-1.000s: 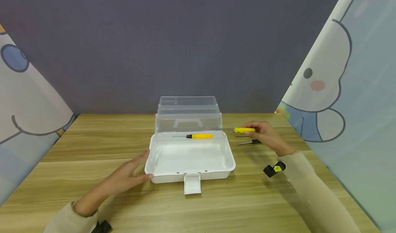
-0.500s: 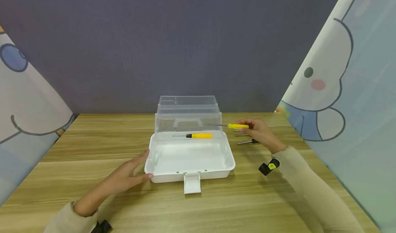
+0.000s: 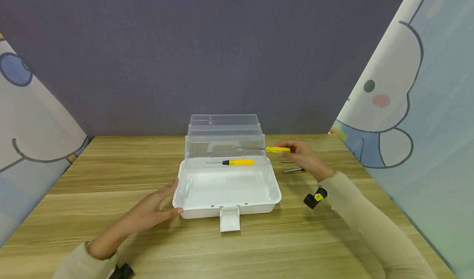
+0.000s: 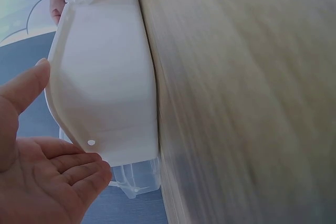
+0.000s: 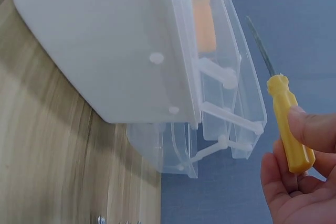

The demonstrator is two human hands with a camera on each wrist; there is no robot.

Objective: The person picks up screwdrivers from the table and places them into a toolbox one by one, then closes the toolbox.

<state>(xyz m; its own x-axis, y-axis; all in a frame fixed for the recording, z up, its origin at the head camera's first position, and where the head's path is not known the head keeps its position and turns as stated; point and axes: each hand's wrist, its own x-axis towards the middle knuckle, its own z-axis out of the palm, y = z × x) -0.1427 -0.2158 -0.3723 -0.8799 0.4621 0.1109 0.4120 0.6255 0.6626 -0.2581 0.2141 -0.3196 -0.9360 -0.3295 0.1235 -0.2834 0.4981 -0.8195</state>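
Note:
A white toolbox (image 3: 226,210) stands with its clear tiered trays (image 3: 224,141) raised at the back. Across the front tray lies an orange-handled screwdriver (image 3: 241,162) with a black collar. My right hand (image 3: 301,155) pinches the handle of a yellow screwdriver (image 3: 273,149), its shank pointing left over the trays. The right wrist view shows thumb and fingers round the yellow handle (image 5: 289,124). My left hand (image 3: 148,211) rests at the box's left end, thumb at the front corner and fingers straight along the side. In the left wrist view its fingertips (image 4: 97,169) touch the rim.
More screwdrivers (image 3: 294,170) lie on the wooden table right of the box, partly hidden under my right hand. The open latch (image 3: 230,219) hangs from the box front. A dark wall (image 3: 229,56) closes off the back, and cartoon-printed panels (image 3: 392,89) flank both sides.
My right hand has moved left and slightly up with the yellow screwdriver, carrying its shank further over the trays. The left hand and the box have stayed put.

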